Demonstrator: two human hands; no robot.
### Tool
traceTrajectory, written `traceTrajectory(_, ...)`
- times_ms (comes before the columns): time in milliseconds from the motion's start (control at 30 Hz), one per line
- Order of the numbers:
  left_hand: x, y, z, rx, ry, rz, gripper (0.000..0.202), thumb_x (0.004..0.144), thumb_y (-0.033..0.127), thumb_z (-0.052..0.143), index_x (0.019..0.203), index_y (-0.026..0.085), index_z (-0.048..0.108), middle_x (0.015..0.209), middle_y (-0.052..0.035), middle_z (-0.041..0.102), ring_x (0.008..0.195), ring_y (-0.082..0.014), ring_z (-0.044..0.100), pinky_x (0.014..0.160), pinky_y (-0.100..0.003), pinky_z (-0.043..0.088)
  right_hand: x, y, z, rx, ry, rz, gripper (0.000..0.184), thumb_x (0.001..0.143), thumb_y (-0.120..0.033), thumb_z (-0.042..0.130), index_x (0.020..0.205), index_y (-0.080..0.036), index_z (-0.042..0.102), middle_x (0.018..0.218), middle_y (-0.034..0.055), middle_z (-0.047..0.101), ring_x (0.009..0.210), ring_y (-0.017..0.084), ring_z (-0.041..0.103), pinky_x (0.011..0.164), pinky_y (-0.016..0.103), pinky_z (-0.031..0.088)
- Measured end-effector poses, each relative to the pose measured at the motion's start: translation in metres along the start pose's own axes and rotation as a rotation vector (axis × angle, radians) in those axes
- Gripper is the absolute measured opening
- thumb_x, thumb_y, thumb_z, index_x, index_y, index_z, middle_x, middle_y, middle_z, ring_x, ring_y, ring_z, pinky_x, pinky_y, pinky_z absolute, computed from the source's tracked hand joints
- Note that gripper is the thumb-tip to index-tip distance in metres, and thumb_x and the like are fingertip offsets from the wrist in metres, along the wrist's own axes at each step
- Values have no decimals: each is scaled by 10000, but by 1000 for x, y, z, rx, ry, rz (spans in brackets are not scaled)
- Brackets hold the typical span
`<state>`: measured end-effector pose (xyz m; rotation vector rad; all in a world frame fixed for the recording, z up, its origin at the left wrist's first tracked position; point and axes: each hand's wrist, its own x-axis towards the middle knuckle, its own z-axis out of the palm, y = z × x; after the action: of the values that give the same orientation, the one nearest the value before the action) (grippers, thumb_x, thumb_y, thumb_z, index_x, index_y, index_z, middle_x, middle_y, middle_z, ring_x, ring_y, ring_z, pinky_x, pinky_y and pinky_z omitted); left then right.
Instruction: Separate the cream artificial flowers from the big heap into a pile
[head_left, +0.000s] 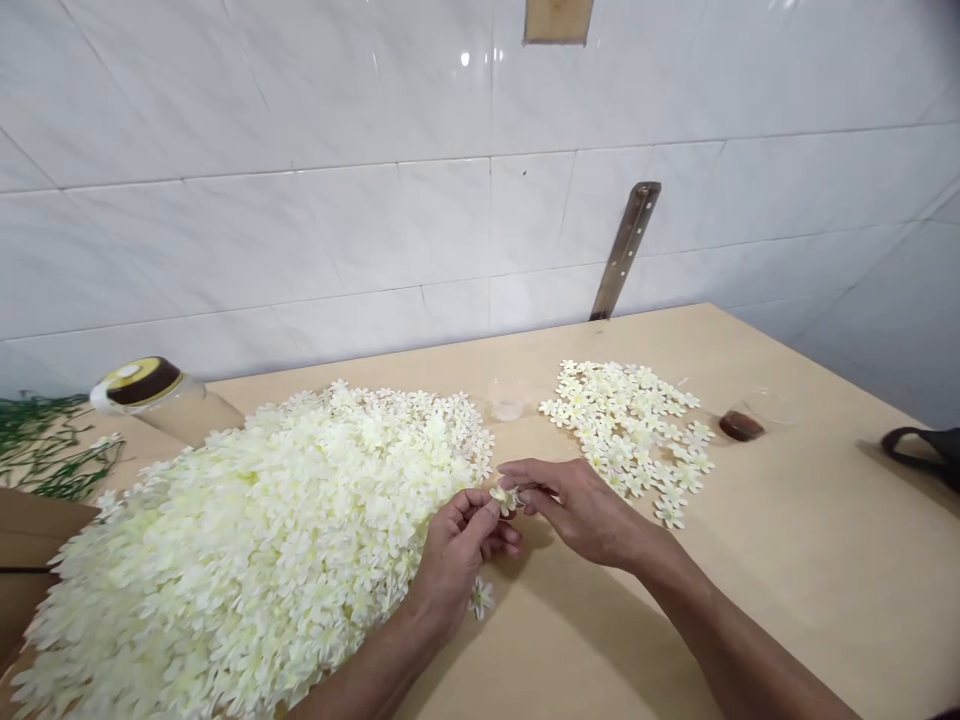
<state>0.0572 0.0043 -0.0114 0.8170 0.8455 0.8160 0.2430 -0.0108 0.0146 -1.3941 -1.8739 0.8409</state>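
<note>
A big heap of cream fabric flowers (255, 550) covers the left part of the wooden table (787, 580). Just right of that heap, my left hand (457, 555) and my right hand (577, 505) meet, and both pinch one small cream flower (504, 497) between their fingertips. A smaller, flatter group of the same flowers (630, 430) lies spread out beyond my right hand. One loose flower (480, 597) rests on the table under my left hand.
A jar with a brown and yellow lid (150, 392) lies at the back left beside green stems (45, 440). A clear cup (510, 397) and a small dish of brown liquid (741, 425) stand near the tiled wall. A black strap (926, 448) lies at the right edge.
</note>
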Motion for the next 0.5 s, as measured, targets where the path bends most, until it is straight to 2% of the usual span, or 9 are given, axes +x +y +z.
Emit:
traceTrajectory(100,-1,1,2,-34,1,-19,310,766,385,772,861,118,646,743,-62,668,630,-152,630,620,-288,516,3,4,1,166,-3,109,256,919,-270,582,1134,-237,717,1002,54,762,779,196,706,736,311,552)
traceTrajectory(267,-3,0,2,-9,-34,-33,259,802,363,739,856,124,656,684,-59,673,628,-160,635,645,-297,521,5,8,1,241,-33,216,258,850,-322,676,1082,-225,731,954,52,756,877,225,697,745,315,544)
traceTrajectory(400,-3,-2,0,5,-37,-20,265,798,376,741,862,131,664,685,-52,673,637,-162,637,639,-289,516,7,5,-2,288,-91,266,222,845,-368,675,982,-206,740,801,28,727,679,175,649,590,269,512)
traceTrajectory(500,-2,-5,-1,-3,-40,8,268,795,383,741,854,134,659,673,-47,665,640,-163,632,626,-285,514,8,3,-3,350,-95,295,232,818,-406,706,883,-185,729,734,18,686,593,144,599,551,258,509)
